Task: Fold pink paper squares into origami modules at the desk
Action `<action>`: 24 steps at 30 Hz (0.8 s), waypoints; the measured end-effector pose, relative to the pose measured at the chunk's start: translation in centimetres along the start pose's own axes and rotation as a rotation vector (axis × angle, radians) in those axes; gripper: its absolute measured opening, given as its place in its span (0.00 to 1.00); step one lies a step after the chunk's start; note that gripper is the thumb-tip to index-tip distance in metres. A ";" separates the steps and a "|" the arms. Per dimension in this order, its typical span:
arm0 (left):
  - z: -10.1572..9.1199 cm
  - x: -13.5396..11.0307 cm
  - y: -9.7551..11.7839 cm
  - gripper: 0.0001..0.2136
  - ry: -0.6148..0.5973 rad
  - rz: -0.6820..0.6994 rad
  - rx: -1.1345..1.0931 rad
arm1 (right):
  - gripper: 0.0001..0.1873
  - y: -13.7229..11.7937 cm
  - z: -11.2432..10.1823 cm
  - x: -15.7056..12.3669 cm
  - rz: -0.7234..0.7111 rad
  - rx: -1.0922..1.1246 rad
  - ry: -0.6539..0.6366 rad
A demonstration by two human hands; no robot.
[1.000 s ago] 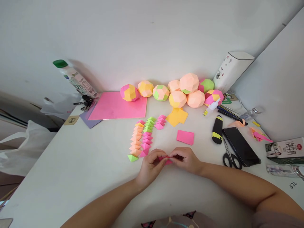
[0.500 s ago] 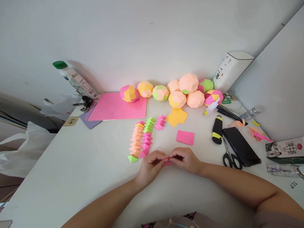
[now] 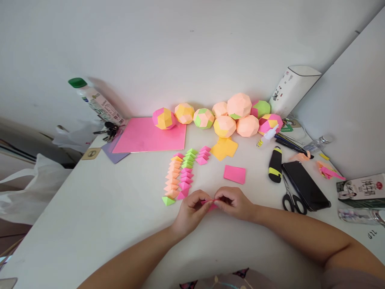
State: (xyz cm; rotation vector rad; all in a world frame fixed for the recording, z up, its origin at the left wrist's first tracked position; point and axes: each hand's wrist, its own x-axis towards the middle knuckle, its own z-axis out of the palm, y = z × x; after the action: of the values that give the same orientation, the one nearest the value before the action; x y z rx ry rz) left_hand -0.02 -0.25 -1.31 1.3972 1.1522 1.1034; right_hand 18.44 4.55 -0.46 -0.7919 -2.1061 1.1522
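Between both hands is a small piece of pink paper [image 3: 212, 206], mostly covered by the fingers. My left hand [image 3: 192, 210] pinches its left end, and my right hand [image 3: 236, 202] pinches the other end with thumb and forefinger. Left of the hands lie rows of folded paper pieces [image 3: 172, 181] in peach, pink, green and yellow. Beyond my right hand rests a stack of pink paper slips [image 3: 234, 174]. Further back are yellow paper slips [image 3: 224, 148].
Faceted paper balls [image 3: 239, 106] line the wall, one on a pink board [image 3: 144, 136]. At right lie a glue bottle [image 3: 267, 135], a box cutter [image 3: 275, 164], scissors [image 3: 291, 200] and a phone [image 3: 306, 186]. A green-capped bottle [image 3: 96, 100] stands at left.
The pink paper shows slightly more below the fingertips, and my left hand has shifted very little. Both hands keep their pinch; the other things have stayed put.
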 end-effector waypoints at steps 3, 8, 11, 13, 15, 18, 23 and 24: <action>-0.1 0.0 -0.1 0.07 -0.010 -0.007 -0.033 | 0.12 0.3 0.1 0.0 -0.054 0.017 -0.004; 0.1 -0.2 0.2 0.12 0.013 -0.144 -0.088 | 0.09 0.1 -0.1 -0.1 0.013 0.122 0.013; 0.1 -0.3 0.3 0.16 0.002 -0.200 -0.069 | 0.09 0.0 -0.3 -0.1 0.108 0.200 -0.012; 0.1 -0.3 0.3 0.19 -0.022 -0.188 -0.039 | 0.10 0.0 -0.4 -0.1 0.169 0.263 -0.033; 0.0 -0.3 0.3 0.20 -0.052 -0.161 -0.028 | 0.11 0.0 -0.6 0.0 0.219 0.331 -0.047; -0.2 -0.2 0.4 0.20 -0.082 -0.110 -0.022 | 0.12 0.1 -0.8 0.1 0.260 0.402 -0.059; -0.3 0.1 0.9 0.11 -0.072 0.022 0.068 | 0.12 0.3 -0.7 0.2 0.225 0.343 -0.092; -0.3 0.1 0.9 0.11 -0.075 0.030 0.071 | 0.12 0.3 -0.6 0.2 0.209 0.320 -0.094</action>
State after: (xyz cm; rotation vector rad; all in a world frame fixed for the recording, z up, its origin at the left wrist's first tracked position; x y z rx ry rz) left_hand -0.19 -0.17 -0.38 1.5028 1.1288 1.0311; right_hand 18.85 5.15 -0.36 -0.8306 -1.8753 1.6182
